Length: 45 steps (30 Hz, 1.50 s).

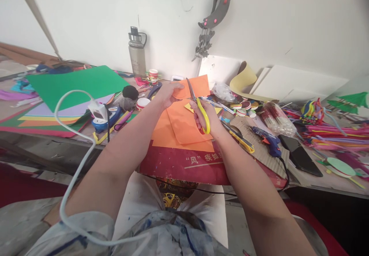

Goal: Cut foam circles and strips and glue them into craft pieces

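My left hand (169,93) pinches the left end of an orange paper piece (201,85), held up above the table. Yellow-handled scissors (205,117) are in my right hand (211,114), fingers wrapped round the handles. Their blades point up and away from me, lying across the paper between its left part and its right part. Below both hands, larger orange sheets (184,127) rest on a red board with white lettering (184,167). A small yellow paper piece (188,108) shows partly behind my right hand.
At left are a green sheet (77,83), stacked coloured paper and a blue power strip with a white plug (103,113). A grey bottle (137,54) stands by the wall. Rightward lie a yellow cutter (243,141), a glue gun (268,142), a black phone (300,156) and pipe cleaners (337,135).
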{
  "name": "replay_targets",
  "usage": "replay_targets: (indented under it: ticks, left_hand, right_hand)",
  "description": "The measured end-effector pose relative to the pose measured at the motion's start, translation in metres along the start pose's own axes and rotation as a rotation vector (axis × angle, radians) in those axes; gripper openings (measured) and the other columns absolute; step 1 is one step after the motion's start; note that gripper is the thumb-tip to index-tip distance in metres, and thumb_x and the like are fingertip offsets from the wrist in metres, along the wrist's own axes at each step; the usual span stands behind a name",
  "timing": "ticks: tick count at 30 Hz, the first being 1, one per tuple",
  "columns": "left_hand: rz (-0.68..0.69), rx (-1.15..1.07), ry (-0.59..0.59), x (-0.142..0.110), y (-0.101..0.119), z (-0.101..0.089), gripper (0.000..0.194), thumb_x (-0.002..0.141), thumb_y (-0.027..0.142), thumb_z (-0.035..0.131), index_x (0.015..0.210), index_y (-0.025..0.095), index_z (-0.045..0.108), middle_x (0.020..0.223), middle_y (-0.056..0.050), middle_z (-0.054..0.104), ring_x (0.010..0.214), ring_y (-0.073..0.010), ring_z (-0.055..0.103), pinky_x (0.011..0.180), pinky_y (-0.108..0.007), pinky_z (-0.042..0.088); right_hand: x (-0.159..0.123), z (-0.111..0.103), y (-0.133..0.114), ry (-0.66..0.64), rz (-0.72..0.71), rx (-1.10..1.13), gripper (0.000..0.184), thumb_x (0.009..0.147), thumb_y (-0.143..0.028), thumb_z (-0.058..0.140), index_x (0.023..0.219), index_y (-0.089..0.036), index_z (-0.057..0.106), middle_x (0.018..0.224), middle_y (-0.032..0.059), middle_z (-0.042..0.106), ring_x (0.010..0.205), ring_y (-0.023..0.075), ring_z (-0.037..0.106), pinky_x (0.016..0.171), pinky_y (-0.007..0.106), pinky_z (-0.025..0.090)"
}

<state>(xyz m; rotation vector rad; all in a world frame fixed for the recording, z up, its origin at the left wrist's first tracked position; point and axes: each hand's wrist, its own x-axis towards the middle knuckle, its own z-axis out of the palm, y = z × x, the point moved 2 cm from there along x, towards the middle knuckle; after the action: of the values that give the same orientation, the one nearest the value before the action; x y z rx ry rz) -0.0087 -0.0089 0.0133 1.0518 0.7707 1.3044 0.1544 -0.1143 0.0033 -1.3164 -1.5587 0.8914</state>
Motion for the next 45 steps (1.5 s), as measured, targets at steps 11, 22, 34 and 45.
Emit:
replay_targets:
  ticks: [11, 22, 34, 45]
  left_hand:
    - [0.059, -0.131, -0.021, 0.006, -0.005, -0.001, 0.026, 0.066, 0.024, 0.091, 0.082, 0.017, 0.071, 0.08, -0.002, 0.076, 0.07, -0.0139, 0.068, 0.063, -0.027, 0.056]
    - [0.097, -0.151, 0.035, 0.009, -0.008, -0.002, 0.032, 0.068, 0.03, 0.095, 0.088, 0.018, 0.072, 0.083, -0.003, 0.079, 0.072, -0.0147, 0.072, 0.055, -0.023, 0.05]
    - [0.147, -0.133, 0.042, -0.004, -0.012, 0.018, 0.029, 0.08, 0.034, 0.091, 0.093, 0.02, 0.07, 0.084, 0.0, 0.077, 0.072, -0.0127, 0.071, 0.063, -0.025, 0.055]
    - [0.215, -0.126, 0.04, -0.002, -0.015, 0.017, 0.017, 0.084, 0.028, 0.085, 0.092, 0.021, 0.072, 0.084, 0.0, 0.074, 0.071, -0.0115, 0.069, 0.061, -0.024, 0.056]
  right_hand:
    - [0.003, -0.001, 0.007, 0.029, -0.054, 0.033, 0.042, 0.102, -0.065, 0.063, 0.094, -0.025, 0.053, 0.056, -0.0083, 0.049, 0.034, 0.0098, 0.044, 0.031, 0.022, 0.035]
    - [0.004, 0.0, 0.007, -0.014, -0.037, 0.051, 0.051, 0.098, -0.076, 0.064, 0.096, -0.027, 0.051, 0.056, -0.0081, 0.049, 0.035, 0.0112, 0.045, 0.032, 0.023, 0.035]
    - [0.006, 0.0, 0.01, -0.082, -0.05, 0.053, 0.068, 0.093, -0.095, 0.051, 0.103, -0.028, 0.049, 0.057, -0.0083, 0.049, 0.039, 0.0119, 0.047, 0.036, 0.023, 0.04]
    - [0.005, 0.0, 0.01, -0.065, -0.052, 0.119, 0.072, 0.086, -0.098, 0.058, 0.101, -0.027, 0.05, 0.057, -0.0079, 0.047, 0.038, 0.0126, 0.044, 0.032, 0.026, 0.038]
